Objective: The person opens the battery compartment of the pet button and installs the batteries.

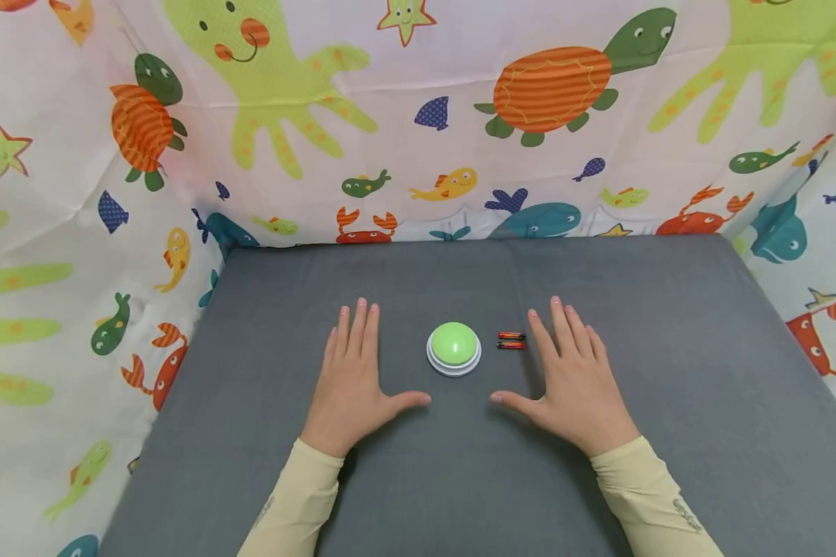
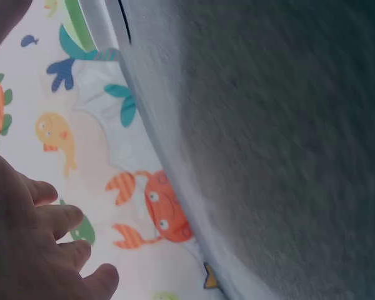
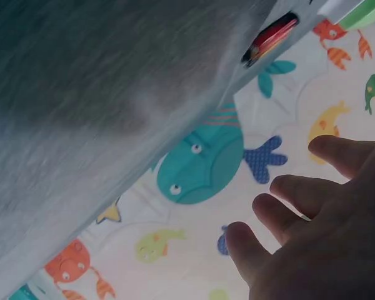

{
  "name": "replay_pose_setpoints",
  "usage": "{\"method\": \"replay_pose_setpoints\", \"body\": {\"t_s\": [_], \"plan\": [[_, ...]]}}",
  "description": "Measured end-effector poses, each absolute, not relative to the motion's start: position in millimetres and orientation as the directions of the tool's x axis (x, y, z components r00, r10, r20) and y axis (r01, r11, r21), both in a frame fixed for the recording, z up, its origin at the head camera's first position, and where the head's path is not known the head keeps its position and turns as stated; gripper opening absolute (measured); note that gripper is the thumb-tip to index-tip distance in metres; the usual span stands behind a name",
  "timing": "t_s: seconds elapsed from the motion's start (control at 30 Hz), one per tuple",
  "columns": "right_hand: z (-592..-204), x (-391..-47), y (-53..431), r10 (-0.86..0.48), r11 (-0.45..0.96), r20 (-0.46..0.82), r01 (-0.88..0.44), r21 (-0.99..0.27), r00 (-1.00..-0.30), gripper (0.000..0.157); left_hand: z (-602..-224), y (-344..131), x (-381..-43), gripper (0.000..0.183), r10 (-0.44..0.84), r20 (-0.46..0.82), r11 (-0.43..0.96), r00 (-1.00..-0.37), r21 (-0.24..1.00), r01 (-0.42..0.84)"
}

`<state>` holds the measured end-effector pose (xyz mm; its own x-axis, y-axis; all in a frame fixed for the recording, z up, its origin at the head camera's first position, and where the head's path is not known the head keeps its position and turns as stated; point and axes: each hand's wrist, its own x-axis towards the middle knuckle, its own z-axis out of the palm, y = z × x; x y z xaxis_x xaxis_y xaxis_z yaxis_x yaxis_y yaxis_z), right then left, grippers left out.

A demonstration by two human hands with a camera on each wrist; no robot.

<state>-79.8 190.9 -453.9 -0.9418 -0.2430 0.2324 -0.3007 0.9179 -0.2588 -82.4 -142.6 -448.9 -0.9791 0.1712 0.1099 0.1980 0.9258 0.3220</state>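
Note:
A round push button with a green dome and white base sits on the grey table, between the two hands. To its right lie two small red-and-black batteries, one behind the other. My left hand is left of the button, palm down, fingers straight and thumb stretched toward it. My right hand mirrors it just right of the batteries, with its fingers spread. Neither hand holds anything. In the right wrist view, a battery shows near the top, beyond the fingers.
The grey cloth-covered table spreads around both hands. A white curtain printed with sea animals encloses its back and sides. Cream sleeves cover both forearms.

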Motion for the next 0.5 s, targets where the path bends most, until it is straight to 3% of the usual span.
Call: {"method": "replay_pose_setpoints", "body": {"t_s": [0.5], "plan": [[-447.2,-95.4,143.9,-0.410,0.850,0.167,-0.442,-0.286,-0.897,0.121,-446.4,-103.0,-89.7,0.147,0.321,0.084,0.881,-0.943,0.339,0.330]]}}
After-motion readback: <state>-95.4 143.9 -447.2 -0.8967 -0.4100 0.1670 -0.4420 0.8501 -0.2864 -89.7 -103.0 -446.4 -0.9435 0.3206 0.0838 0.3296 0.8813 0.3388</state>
